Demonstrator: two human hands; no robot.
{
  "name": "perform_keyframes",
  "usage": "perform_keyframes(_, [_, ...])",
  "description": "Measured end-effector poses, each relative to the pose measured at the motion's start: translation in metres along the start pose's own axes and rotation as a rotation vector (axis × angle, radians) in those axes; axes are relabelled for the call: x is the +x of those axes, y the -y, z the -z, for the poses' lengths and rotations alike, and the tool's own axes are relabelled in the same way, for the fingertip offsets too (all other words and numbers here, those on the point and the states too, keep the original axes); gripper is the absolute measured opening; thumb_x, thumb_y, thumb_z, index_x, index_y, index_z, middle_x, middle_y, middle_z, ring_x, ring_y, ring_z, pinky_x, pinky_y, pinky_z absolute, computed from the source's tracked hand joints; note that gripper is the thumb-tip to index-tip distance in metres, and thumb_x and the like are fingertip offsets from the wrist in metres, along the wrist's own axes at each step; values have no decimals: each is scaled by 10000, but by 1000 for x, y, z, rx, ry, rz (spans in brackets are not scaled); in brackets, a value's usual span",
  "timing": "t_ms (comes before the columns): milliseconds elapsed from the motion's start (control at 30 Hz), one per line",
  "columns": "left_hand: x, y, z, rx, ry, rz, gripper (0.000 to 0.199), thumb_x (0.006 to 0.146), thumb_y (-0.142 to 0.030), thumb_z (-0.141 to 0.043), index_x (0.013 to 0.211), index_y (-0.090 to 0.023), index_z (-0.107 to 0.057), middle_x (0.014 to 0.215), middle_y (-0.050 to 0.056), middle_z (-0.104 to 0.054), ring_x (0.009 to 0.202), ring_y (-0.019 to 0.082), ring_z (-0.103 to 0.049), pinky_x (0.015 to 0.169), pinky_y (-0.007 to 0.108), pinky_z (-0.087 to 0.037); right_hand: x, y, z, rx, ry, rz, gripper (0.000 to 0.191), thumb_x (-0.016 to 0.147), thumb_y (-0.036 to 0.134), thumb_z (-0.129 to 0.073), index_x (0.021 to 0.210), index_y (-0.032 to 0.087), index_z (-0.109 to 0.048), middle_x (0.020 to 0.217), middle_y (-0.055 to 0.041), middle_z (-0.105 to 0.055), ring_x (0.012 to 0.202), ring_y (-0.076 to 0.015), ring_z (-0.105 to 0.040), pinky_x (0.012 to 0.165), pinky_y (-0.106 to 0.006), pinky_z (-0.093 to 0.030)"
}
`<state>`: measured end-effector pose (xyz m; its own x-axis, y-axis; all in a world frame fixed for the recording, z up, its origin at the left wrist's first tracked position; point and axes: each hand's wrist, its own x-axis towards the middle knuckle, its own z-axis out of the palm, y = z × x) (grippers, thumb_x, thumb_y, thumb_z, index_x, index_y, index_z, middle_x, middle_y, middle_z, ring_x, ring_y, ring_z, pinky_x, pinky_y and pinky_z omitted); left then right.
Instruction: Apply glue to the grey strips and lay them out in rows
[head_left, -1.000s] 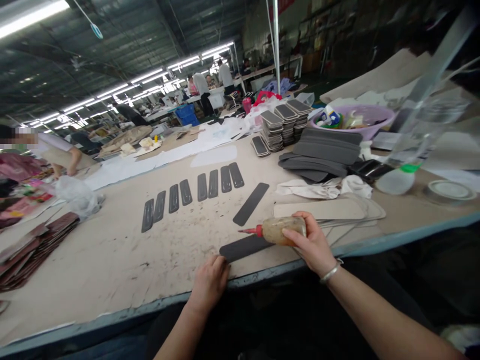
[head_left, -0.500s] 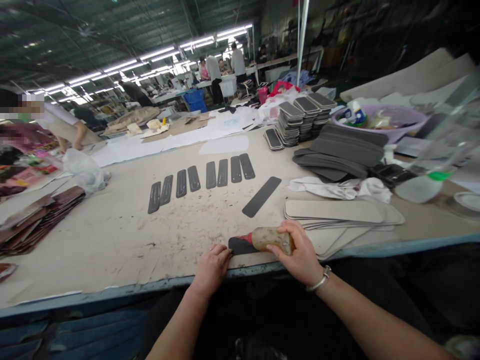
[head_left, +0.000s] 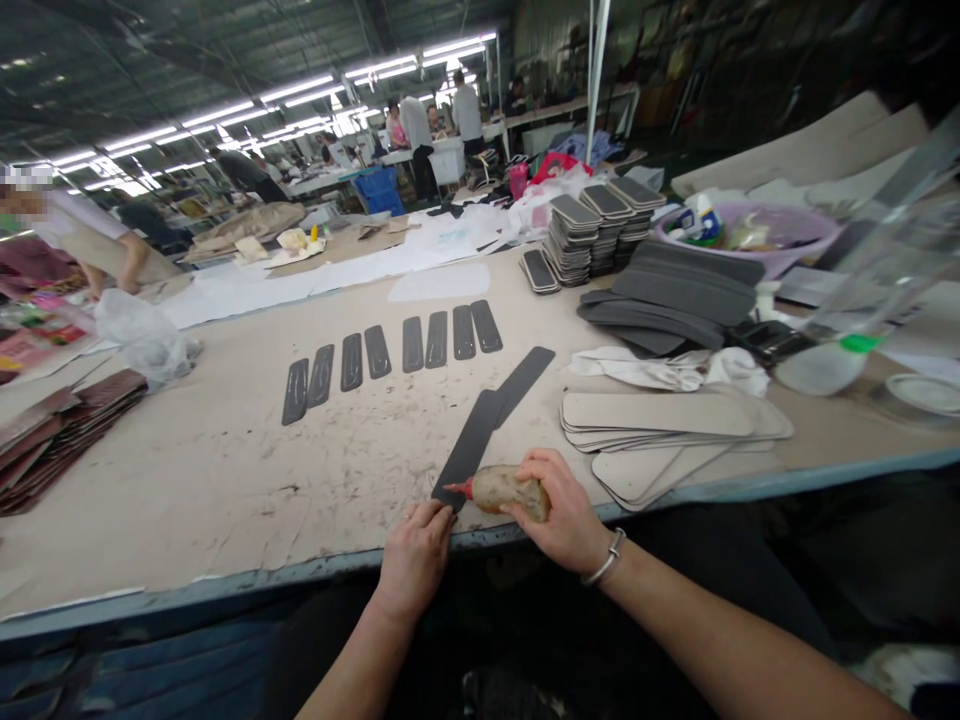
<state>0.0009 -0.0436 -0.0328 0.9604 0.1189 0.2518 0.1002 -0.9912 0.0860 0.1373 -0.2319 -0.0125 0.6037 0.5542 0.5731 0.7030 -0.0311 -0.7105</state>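
In my right hand (head_left: 562, 515) is a stained squeeze bottle (head_left: 504, 490) with a red nozzle, lying almost level. Its tip is over the near end of a dark grey strip (head_left: 471, 440); whether it touches cannot be told. With fingers together, my left hand (head_left: 415, 552) pinches that near end at the table edge. The strip points away from me, its far end overlapping a second dark grey strip (head_left: 529, 382). Farther left, several short dark pieces (head_left: 352, 362) lie in a row, bearing glossy wet-looking lines.
Beige strips (head_left: 660, 415) are piled at right, beside a crumpled white cloth (head_left: 637, 368). Behind them sit dark sheets (head_left: 675, 290), stacked pieces (head_left: 574, 240) and a purple basin (head_left: 810, 245). Brown folded pieces (head_left: 67, 430) and a plastic bag (head_left: 142, 335) lie left, near another person (head_left: 97, 235).
The strip under my hands has turned from lying along the table edge to pointing away, onto the second strip. My right hand and the bottle have shifted left. The camera view has moved slightly.
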Motion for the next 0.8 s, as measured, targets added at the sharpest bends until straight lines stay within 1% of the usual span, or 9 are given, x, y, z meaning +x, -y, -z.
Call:
perform_keyframes(100, [-2, 0, 1, -12, -8, -18, 194, 874, -186, -452, 942, -198, -633, 1005, 57, -635, 899, 181, -579, 830, 313, -494, 0, 0, -5, 29, 47, 22, 334, 748, 179, -641, 1031, 210, -466, 1033, -91, -481, 1009, -237, -487, 859, -407, -461])
perform_keyframes(267, [-3, 4, 1, -51, -14, -18, 184, 868, -200, -462, 939, -194, -632, 1030, 60, -646, 937, 177, -599, 858, 306, -499, 0, 0, -7, 22, 84, 34, 326, 763, 188, -622, 1049, 214, -469, 1068, -103, -464, 1030, -248, -479, 869, -426, -460])
perform_keyframes(533, [-2, 5, 1, -53, -6, -19, 186, 868, -205, -464, 938, -186, -636, 1029, 56, -657, 925, 167, -617, 852, 298, -511, 0, 0, -9, 51, 150, 35, 345, 737, 143, -631, 1042, 194, -477, 1056, -98, -464, 1006, -224, -483, 877, -385, -457])
perform_keyframes(667, [-2, 6, 2, -40, -14, -28, 180, 860, -207, -476, 913, -188, -648, 1002, 53, -664, 892, 172, -626, 813, 302, -526, 2, -1, -4, 15, 137, 25, 326, 753, 144, -613, 1047, 200, -484, 1062, -97, -464, 999, -222, -489, 877, -390, -462])
perform_keyframes(800, [-2, 7, 2, -36, -22, -28, 189, 860, -228, -480, 914, -194, -658, 994, 54, -667, 888, 172, -630, 814, 295, -528, 5, -8, 8, -80, 64, 10, 303, 758, 156, -617, 1028, 214, -492, 1057, -96, -470, 1004, -235, -494, 878, -414, -461])
